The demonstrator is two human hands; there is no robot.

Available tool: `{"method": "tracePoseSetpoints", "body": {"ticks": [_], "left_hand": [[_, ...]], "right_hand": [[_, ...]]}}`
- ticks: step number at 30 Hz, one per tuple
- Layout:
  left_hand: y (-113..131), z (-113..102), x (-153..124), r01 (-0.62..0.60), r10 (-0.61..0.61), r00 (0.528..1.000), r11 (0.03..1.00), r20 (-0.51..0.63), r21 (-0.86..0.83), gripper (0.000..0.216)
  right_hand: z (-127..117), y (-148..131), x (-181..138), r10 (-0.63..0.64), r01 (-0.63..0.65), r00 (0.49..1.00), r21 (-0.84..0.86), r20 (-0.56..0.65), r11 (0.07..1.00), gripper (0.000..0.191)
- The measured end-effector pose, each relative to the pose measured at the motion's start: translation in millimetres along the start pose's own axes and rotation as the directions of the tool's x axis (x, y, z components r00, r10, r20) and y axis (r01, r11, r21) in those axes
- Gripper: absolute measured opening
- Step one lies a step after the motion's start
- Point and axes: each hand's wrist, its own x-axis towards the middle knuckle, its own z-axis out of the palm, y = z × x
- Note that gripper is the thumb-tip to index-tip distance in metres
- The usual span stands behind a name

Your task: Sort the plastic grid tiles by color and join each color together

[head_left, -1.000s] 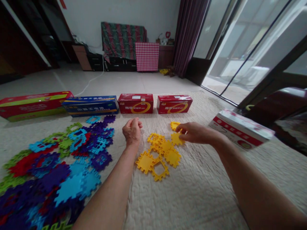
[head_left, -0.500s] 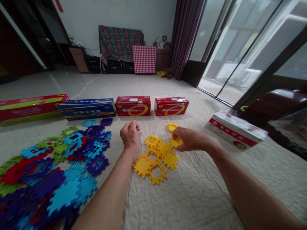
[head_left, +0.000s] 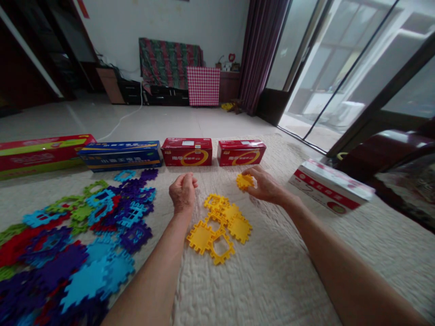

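Observation:
My right hand (head_left: 267, 184) pinches a yellow notched tile (head_left: 244, 182) between thumb and fingers, low over the quilt. A second yellow piece that lay at this spot is now mostly covered by it. My left hand (head_left: 183, 191) is closed in a loose fist on the quilt, apart from the tiles; whether anything is inside it is hidden. Between my forearms lies a loose cluster of yellow interlocking tiles (head_left: 200, 237), some solid and some with open centres.
A heap of blue, purple, red and green tiles (head_left: 86, 276) spreads at the left. Along the back stand a red-green box (head_left: 44, 156), a blue box (head_left: 120, 156) and two red boxes (head_left: 186, 152). A white-red box (head_left: 331, 186) stands at the right on the quilt (head_left: 272, 280).
My right hand has moved a little away from me with the yellow tile, bringing it over the other yellow piece. My left hand has stayed in place, and the view has shifted slightly.

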Motion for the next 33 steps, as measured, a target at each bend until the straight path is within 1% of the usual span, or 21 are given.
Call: {"method": "tracePoseSetpoints", "body": {"ticks": [3,8,13,19,27,33], "left_hand": [[0.1,0.4,-0.2,0.007,-0.007,1.000,1.000,0.003,-0.003,0.022],[0.2,0.2,-0.7,0.004,-0.004,1.000,1.000,0.010,-0.002,0.023],[0.4,-0.5,-1.0,0.000,0.000,1.000,1.000,0.011,0.009,0.022],[-0.4,-0.3,-0.7,-0.007,0.007,1.000,1.000,0.014,0.018,0.024],[-2.8,-0.4,-0.2,-0.027,0.027,0.999,0.999,0.025,0.025,0.023],[-0.4,0.4,-0.9,-0.015,0.015,1.000,1.000,0.019,0.015,0.021]], "right_hand": [[0.5,1.0,0.1,0.013,-0.013,1.000,0.009,0.013,1.000,0.037],[1.3,-1.0,0.1,0.016,-0.017,0.999,0.030,0.035,0.999,0.049],[2.0,-7.0,0.4,0.043,-0.047,0.992,0.034,0.116,0.998,0.057],[0.1,-10.9,1.2,0.086,-0.085,0.983,-0.016,0.164,0.996,0.054],[-3.2,-13.5,3.2,0.090,-0.092,0.978,0.002,0.186,0.996,0.049],[1.5,-6.0,3.3,0.092,-0.094,0.974,-0.001,0.205,0.996,0.053]]}}
